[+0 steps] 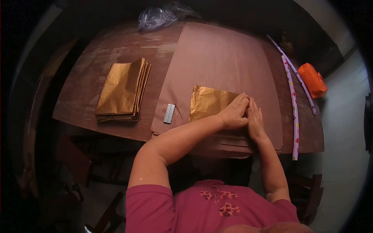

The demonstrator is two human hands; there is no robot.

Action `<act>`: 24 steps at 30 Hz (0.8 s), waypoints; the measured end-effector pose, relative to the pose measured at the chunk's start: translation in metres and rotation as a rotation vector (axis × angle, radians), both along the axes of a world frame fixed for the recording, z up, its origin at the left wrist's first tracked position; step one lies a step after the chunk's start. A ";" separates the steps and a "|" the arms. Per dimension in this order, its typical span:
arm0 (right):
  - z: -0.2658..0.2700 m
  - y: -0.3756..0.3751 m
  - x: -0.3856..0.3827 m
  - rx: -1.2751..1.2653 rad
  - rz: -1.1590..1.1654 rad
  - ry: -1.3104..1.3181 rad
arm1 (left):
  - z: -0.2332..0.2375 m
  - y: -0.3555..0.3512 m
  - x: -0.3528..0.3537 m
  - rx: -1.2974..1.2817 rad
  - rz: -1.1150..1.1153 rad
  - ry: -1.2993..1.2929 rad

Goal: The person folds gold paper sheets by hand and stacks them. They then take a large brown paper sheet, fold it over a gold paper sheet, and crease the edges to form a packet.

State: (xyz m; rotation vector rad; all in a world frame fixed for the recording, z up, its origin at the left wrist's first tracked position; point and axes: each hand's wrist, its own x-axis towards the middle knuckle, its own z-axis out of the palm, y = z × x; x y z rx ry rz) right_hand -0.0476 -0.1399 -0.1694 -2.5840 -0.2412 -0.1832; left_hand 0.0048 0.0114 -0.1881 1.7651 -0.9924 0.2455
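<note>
Left hand (233, 113) and right hand (255, 123) are pressing the gold sheet (208, 103) onto brown paper (217, 58) (fingers flat, gripping nothing).

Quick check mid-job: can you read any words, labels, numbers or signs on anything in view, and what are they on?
No text can be read in this view.
Patterned rods: coloured marks only, too small to read as letters.
Shirt: a printed pattern, no words.
Gold sheet under the left hand and right hand, gold stack, metal bar, orange pouch: no print visible.
</note>
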 end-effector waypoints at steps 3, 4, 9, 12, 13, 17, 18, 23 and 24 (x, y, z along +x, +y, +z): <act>-0.017 -0.004 -0.002 -0.160 -0.006 -0.064 | 0.007 0.008 0.004 -0.094 -0.012 0.262; -0.021 -0.001 -0.003 -0.324 -0.015 -0.147 | 0.007 0.007 0.002 -0.015 0.098 0.245; -0.019 0.006 -0.003 -0.488 -0.043 -0.201 | 0.001 0.025 -0.010 0.577 0.386 -0.174; -0.017 0.009 -0.004 -0.461 -0.049 -0.166 | 0.007 0.047 -0.013 0.789 0.384 -0.184; -0.017 0.009 -0.004 -0.469 -0.052 -0.154 | 0.008 0.052 -0.013 0.777 0.362 -0.183; -0.012 0.012 -0.005 -0.464 -0.065 -0.115 | 0.022 0.071 -0.014 0.822 0.361 -0.165; -0.012 0.011 -0.005 -0.463 -0.070 -0.113 | 0.021 0.077 -0.012 0.821 0.383 -0.127; -0.010 0.013 -0.006 -0.474 -0.075 -0.094 | 0.036 0.115 -0.007 0.905 0.477 0.025; -0.010 0.014 -0.005 -0.472 -0.077 -0.088 | 0.037 0.117 -0.006 0.900 0.477 0.025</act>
